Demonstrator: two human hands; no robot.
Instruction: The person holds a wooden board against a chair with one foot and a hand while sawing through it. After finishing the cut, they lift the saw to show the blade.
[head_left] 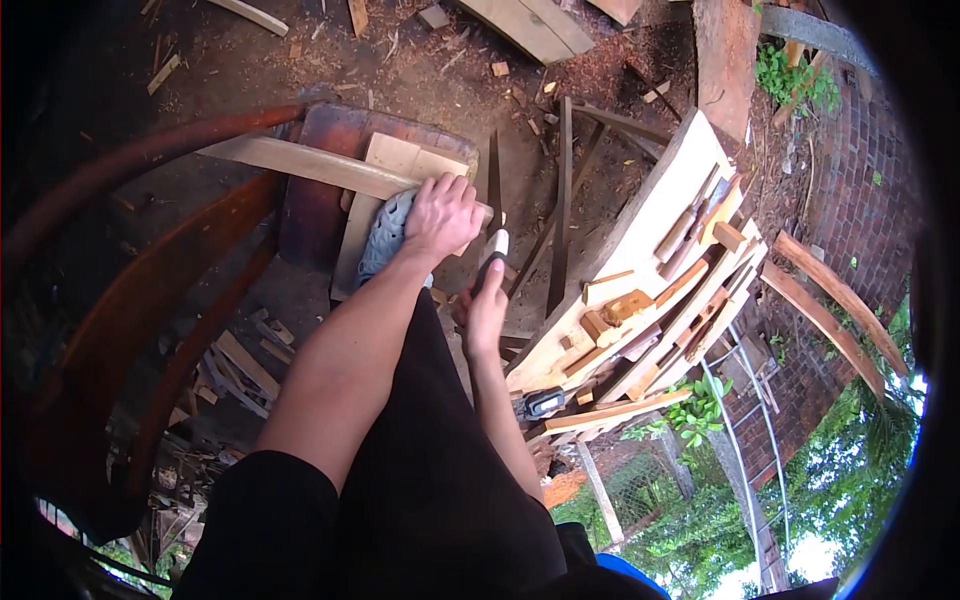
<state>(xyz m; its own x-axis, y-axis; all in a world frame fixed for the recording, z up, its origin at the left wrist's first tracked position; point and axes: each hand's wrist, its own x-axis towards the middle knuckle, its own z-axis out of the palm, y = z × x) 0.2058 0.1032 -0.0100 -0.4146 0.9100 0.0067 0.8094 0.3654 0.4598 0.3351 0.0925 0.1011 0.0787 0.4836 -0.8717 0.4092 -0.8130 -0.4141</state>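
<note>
My left hand [443, 213] is closed over the right end of a long wooden strip [310, 165]. That strip lies across pale boards [400, 155] on a dark reddish-brown wooden seat [325, 130]. Beneath my left wrist is a bunched light-blue patterned cloth [385, 240]. My right hand [485, 310], lower and to the right, grips a tool with a dark handle and a whitish end [498, 243]. The whitish end points up, close to the strip's end; I cannot make out the tool's exact kind or whether it touches the wood.
On the right a pale workbench [640, 240] carries wood pieces, a chisel-like tool [685, 225] and a wooden block [628, 305]. A curved chair frame [170, 135] arcs along the left. Shavings and offcuts litter the dirt floor [330, 60]. Curved planks [830, 310] lie at far right.
</note>
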